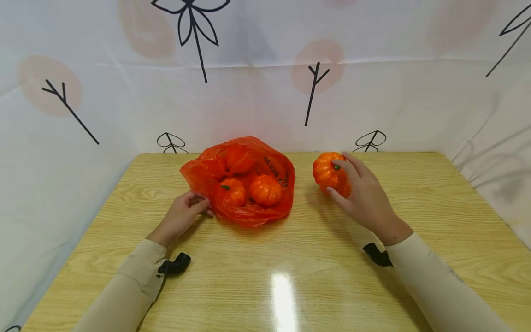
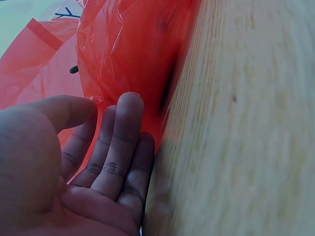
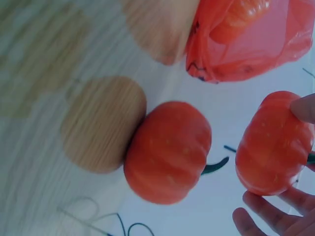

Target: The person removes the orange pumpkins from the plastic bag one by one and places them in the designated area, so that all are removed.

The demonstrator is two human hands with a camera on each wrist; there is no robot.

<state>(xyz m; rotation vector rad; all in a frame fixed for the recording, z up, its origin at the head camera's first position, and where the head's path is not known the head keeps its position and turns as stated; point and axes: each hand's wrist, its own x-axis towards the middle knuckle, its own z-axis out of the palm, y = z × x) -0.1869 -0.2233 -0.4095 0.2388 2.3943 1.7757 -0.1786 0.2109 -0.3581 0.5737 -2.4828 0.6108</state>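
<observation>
An open red plastic bag lies on the table with two small orange toy pumpkins showing in its mouth. Another rounded orange shape shows through its film at the back. My left hand pinches the bag's left edge between thumb and index finger, the other fingers loosely extended beside it. To the right of the bag, my right hand grips a toy pumpkin with a green stem, held above the table. Just below it, a second toy pumpkin rests on the table, mostly covered in the head view.
The wooden table ends at the back against a white cloth printed with pink spots and black plant drawings. Black wrist devices sit at both sleeve cuffs.
</observation>
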